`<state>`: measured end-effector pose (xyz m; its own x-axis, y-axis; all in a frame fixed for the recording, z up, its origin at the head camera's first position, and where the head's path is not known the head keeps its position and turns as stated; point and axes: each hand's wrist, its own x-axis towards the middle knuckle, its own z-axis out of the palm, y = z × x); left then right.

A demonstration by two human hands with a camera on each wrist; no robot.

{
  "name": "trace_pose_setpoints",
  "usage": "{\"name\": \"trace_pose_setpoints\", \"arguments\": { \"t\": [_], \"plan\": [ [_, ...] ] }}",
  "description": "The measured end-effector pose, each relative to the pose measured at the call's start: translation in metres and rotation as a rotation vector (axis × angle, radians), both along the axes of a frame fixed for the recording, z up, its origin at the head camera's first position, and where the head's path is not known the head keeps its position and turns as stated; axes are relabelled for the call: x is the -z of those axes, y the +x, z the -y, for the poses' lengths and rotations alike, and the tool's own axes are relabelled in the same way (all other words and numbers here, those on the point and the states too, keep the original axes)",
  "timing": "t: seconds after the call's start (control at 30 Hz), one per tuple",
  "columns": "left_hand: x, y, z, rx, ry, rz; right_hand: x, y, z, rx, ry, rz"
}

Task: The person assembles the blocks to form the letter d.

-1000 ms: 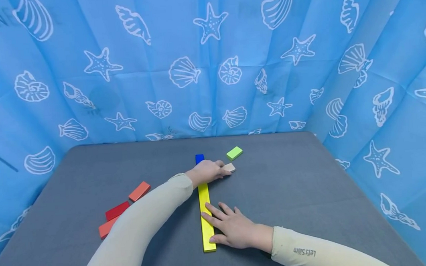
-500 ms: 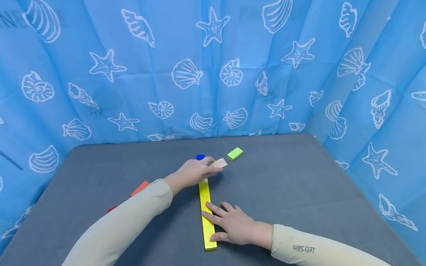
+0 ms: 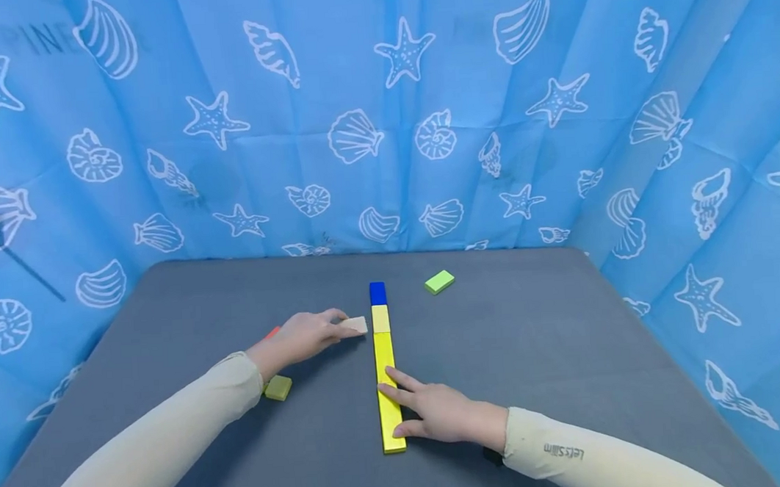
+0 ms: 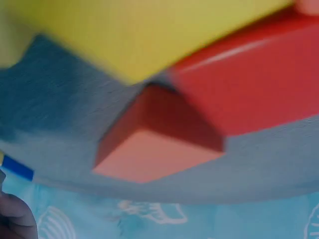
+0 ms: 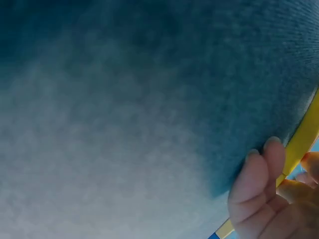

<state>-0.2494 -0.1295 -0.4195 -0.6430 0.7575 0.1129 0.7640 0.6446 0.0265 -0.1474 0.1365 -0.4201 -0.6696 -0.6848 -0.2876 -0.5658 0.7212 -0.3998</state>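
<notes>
My left hand (image 3: 304, 336) pinches a pale wood-coloured block (image 3: 355, 325) between thumb and fingers, just left of the row of blocks and apart from it. The row runs away from me: bright yellow blocks (image 3: 385, 358) at the near end, a pale yellow block (image 3: 381, 319), then a blue block (image 3: 378, 293) at the far end. On the near yellow part rests my right hand (image 3: 441, 411), its fingers spread over the top from the right side. In the right wrist view, its fingers (image 5: 249, 181) lie against the yellow edge (image 5: 303, 137).
A light green block (image 3: 440, 282) lies at the back right. Beside my left forearm lies a dull yellow block (image 3: 278, 387). The left wrist view shows an orange block (image 4: 154, 154) and a red block (image 4: 249, 79), mostly hidden in the head view. Behind the grey table (image 3: 533, 324) hangs a blue curtain.
My left hand has moved left across the row with the pale block, uncovering the pale yellow and blue blocks. The dull yellow block has come into view. The right hand stays on the row.
</notes>
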Motion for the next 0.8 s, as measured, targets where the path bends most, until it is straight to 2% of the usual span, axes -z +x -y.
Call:
{"name": "trace_pose_setpoints", "arguments": {
  "t": [0.07, 0.2, 0.43, 0.67, 0.8],
  "plan": [
    [0.002, -0.001, 0.002, -0.012, -0.040, 0.051, 0.001, -0.001, -0.002, 0.002, -0.004, 0.005],
    [0.007, 0.000, 0.002, -0.034, -0.100, 0.094, 0.003, -0.002, -0.002, -0.005, 0.003, 0.011],
    [0.010, 0.001, -0.012, -0.072, -0.155, 0.068, 0.005, -0.002, -0.004, 0.002, 0.018, 0.017],
    [0.009, -0.002, -0.019, -0.156, -0.155, 0.123, 0.006, -0.003, -0.003, -0.015, 0.009, 0.018],
    [0.010, -0.004, -0.018, -0.149, -0.165, 0.119, 0.007, -0.003, -0.002, -0.016, 0.019, 0.024]
  ]
}}
